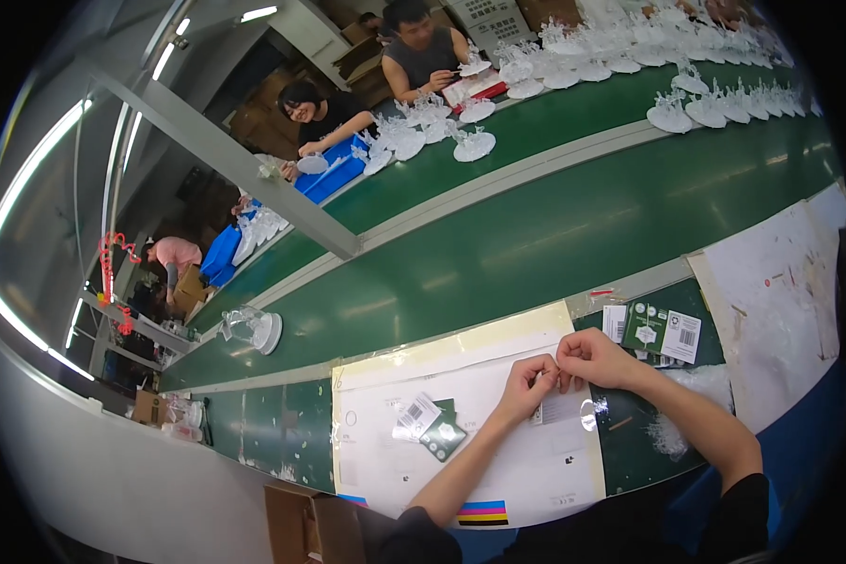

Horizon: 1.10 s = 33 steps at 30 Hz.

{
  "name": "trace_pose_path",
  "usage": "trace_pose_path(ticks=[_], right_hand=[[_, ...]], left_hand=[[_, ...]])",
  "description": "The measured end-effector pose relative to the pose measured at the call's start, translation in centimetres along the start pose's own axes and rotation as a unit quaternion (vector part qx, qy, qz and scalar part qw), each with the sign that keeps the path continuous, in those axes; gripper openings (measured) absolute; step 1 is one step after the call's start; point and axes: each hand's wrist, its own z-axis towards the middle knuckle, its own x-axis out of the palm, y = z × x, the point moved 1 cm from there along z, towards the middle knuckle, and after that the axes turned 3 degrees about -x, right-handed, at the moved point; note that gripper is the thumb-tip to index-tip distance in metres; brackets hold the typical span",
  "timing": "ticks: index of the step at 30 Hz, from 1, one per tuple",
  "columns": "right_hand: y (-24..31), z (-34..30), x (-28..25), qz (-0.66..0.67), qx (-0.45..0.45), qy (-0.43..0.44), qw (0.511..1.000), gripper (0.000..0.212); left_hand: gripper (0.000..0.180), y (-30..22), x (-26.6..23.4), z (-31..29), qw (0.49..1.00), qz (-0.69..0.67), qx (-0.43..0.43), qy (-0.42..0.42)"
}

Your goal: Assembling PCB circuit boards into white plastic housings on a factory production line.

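**Both grips pinched close, with cards lying out on the sheet**

Our grip is narrow on both sides. The left hand (528, 387) has its fingers curled in, and the right hand (594, 361) meets it fingertip to fingertip above the right side of the printed sheet (498, 362). Both look drawn nearly closed, with little or no gap. Whether something thin is pinched between them we cannot tell, since the fingers cover the spot.

As for progress, we judge the card work to be partway along. A white card (417, 417) and a green card (444, 433) lie together near the middle of the sheet, left of our hands. More wait in the card pile (663, 331) on the desk (289, 425), to the far right of the hands, and these look left to handle. How many are finished we cannot tell.

Nearer than that pile, at the right, lies some crumpled clear plastic (707, 383). Across on the green belt (461, 268), toward the left, sits one clear ornament (256, 329) with a round base, well apart from the cards; we see no card with it.
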Motion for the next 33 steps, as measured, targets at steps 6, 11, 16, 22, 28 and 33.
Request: trace_pose_path(ticks=[6, 11, 16, 22, 28, 33], right_hand=[[0.1, 0.1, -0.2, 0.002, -0.006, -0.013, 1.000, 0.012], [-0.2, 0.1, -0.7, 0.008, -0.021, -0.019, 1.000, 0.012], [-0.2, 0.6, -0.3, 0.008, -0.029, -0.017, 0.999, 0.012], [-0.3, 0.3, 0.1, 0.002, -0.036, -0.039, 0.999, 0.011], [0.4, 0.1, 0.1, -0.006, -0.043, -0.068, 0.997, 0.008], [0.0, 0.6, 0.0, -0.007, -0.053, -0.114, 0.992, 0.006]], left_hand=[[0.018, 0.0, 0.4, 0.2, 1.000, -0.024, 0.014, 0.001], [0.018, 0.3, 0.5, 0.6, 0.999, -0.031, 0.015, 0.001], [0.016, -0.1, 0.4, 0.2, 0.998, -0.034, 0.051, -0.021], [0.013, 0.4, 0.5, 0.2, 0.998, -0.006, 0.059, -0.032], [0.012, 0.1, 0.9, 0.6, 0.995, -0.048, 0.076, -0.045], [0.014, 1.7, 0.0, 0.3, 0.997, -0.033, 0.038, -0.062]])
